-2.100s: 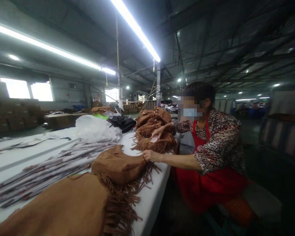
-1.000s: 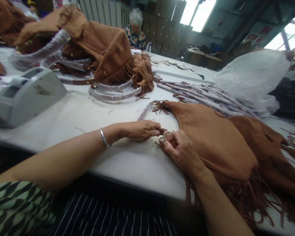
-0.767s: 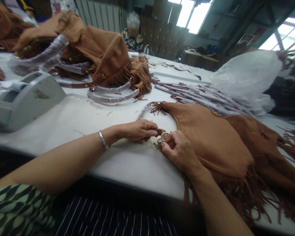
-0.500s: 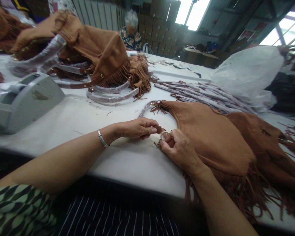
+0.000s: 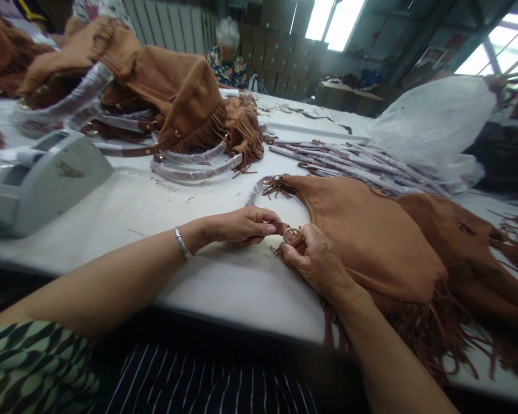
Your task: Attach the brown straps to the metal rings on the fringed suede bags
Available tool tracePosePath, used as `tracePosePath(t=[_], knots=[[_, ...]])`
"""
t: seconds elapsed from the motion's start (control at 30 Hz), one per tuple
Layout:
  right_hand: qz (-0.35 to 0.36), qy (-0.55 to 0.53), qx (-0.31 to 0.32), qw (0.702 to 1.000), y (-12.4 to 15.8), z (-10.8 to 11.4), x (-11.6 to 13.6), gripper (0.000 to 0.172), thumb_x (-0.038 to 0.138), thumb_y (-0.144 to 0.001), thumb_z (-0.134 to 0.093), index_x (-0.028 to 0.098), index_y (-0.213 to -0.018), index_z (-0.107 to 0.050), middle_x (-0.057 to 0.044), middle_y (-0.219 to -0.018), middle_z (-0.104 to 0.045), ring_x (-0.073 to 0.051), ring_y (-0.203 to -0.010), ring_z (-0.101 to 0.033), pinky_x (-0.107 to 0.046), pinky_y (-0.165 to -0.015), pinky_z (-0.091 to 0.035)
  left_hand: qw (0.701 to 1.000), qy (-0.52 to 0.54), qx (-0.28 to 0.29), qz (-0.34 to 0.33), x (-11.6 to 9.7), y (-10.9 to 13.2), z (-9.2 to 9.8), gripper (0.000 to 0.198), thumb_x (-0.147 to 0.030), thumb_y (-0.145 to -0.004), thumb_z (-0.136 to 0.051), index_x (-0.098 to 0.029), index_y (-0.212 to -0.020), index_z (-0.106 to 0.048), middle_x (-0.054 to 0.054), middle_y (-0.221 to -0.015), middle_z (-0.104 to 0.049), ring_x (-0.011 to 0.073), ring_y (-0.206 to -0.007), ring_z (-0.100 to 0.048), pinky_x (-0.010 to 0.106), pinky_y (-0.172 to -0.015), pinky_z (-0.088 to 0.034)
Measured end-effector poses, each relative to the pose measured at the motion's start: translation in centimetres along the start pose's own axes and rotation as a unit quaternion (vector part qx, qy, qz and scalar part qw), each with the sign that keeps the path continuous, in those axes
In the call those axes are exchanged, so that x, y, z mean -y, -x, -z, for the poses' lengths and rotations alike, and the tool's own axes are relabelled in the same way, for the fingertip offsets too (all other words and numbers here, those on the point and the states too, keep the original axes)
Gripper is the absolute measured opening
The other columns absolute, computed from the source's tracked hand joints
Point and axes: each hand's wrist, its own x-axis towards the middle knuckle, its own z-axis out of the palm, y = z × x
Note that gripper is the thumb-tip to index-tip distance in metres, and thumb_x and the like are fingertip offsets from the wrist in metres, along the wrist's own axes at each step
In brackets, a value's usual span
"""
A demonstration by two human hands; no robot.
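A brown fringed handbag (image 5: 371,236) lies on the white table in front of me, its mouth turned to the left. My left hand (image 5: 246,225) pinches the end of a brown leather strap (image 5: 280,228) between thumb and fingers. Closed around a metal ring (image 5: 292,234) at the bag's near corner is my right hand (image 5: 315,259). The strap end touches or enters the ring; my fingers partly cover the spot, so I cannot tell which. From the bag's far corner runs a plastic-wrapped handle (image 5: 255,190), which passes behind my left hand.
A grey tape dispenser (image 5: 69,178) stands at the left. Behind it are piled brown bags (image 5: 168,86) with wrapped handles. Several wrapped straps (image 5: 341,161) lie beyond my bag, beside a clear plastic bag (image 5: 435,126). Another brown bag (image 5: 453,241) lies right. A person (image 5: 227,57) sits across the table.
The strap end in my left hand has moved slightly right, closer to the ring. The ring has tilted a little in my right hand. The whole view has shifted slightly.
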Motion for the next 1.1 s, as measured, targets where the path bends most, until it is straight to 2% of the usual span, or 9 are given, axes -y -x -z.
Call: tracePosePath(t=[0.2, 0.5, 0.67, 0.83, 1.1], knots=[[-0.009, 0.034, 0.011, 0.999, -0.2, -0.1, 0.2, 0.022, 0.034, -0.076, -0.055, 0.018, -0.071, -0.040, -0.002, -0.072, -0.049, -0.013, -0.060, -0.044, -0.026, -0.055, -0.029, 1.000, 0.006, -0.012, 0.013, 0.0, -0.1, -0.1, 0.038, -0.043, -0.088, -0.048, -0.011, -0.106, -0.052, -0.006, -0.052, -0.036, 0.0035, -0.039, -0.027, 0.015, -0.036, -0.020], [-0.044, 0.046, 0.071, 0.995, -0.4, 0.2, 0.6, 0.017, 0.033, -0.078, -0.053, 0.017, -0.077, -0.045, -0.006, -0.081, -0.057, -0.016, -0.065, -0.050, -0.027, -0.057, -0.033, 0.999, 0.023, -0.034, 0.004, 0.3, -0.8, -0.5, 0.027, -0.033, -0.088, -0.049, -0.008, -0.097, -0.053, -0.006, -0.050, -0.035, 0.0036, -0.041, -0.027, 0.015, -0.036, -0.019], [-0.055, 0.033, 0.090, 0.994, -0.6, 0.5, 0.9, 0.016, 0.032, -0.078, -0.053, 0.017, -0.079, -0.046, -0.006, -0.084, -0.059, -0.017, -0.068, -0.051, -0.027, -0.059, -0.034, 0.999, 0.028, -0.041, 0.001, 0.4, -0.9, -0.5, 0.027, -0.034, -0.087, -0.052, -0.008, -0.094, -0.055, -0.007, -0.048, -0.031, 0.0031, -0.039, -0.024, 0.015, -0.035, -0.016], [-0.058, 0.030, 0.089, 0.994, -0.5, 0.4, 0.7, 0.017, 0.033, -0.079, -0.053, 0.018, -0.078, -0.044, -0.005, -0.082, -0.058, -0.016, -0.068, -0.050, -0.027, -0.059, -0.033, 0.999, 0.042, -0.031, -0.009, 0.6, -0.8, -0.3, 0.033, -0.038, -0.085, -0.055, -0.009, -0.100, -0.057, -0.007, -0.046, -0.030, 0.0038, -0.037, -0.024, 0.016, -0.034, -0.015], [-0.047, 0.040, 0.084, 0.995, -0.5, 0.3, 0.6, 0.020, 0.035, -0.079, -0.051, 0.018, -0.077, -0.042, -0.004, -0.076, -0.055, -0.014, -0.064, -0.046, -0.026, -0.057, -0.030, 0.998, 0.033, -0.057, -0.006, 0.4, -1.0, -0.6, 0.032, -0.035, -0.084, -0.055, -0.007, -0.097, -0.058, -0.007, -0.046, -0.030, 0.0035, -0.039, -0.024, 0.016, -0.036, -0.015]])
